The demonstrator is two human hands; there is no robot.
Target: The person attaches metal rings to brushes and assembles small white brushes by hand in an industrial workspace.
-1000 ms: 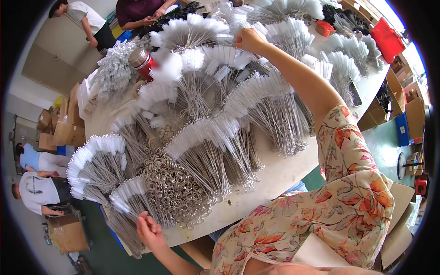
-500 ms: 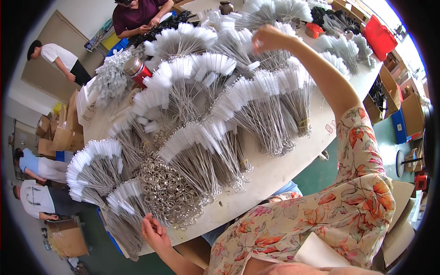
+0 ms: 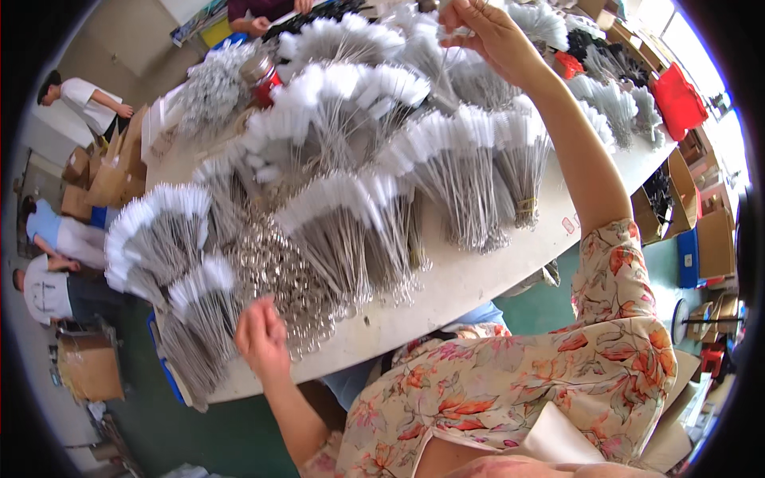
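- Here, in the head view, the right hand is raised at the far side of the tabletop, its fingers pinched together on a thin wire brush with a white tip, held above the bundles there.
- The left hand rests at the near edge of the tabletop, fingers curled together over a heap of small metal rings; whether they grip any ring cannot be told.
- Fanned bundles of white-tipped wire brushes cover most of the tabletop, wire stems toward the near edge, white tips toward the far side.
- A red can stands among the bundles at the far left.
- The right arm wears a floral sleeve.
- Cardboard boxes stand on the green floor at right, and a red container sits near the far right end of the tabletop.
- Other people are at left, and another person's hands reach in at the far edge.
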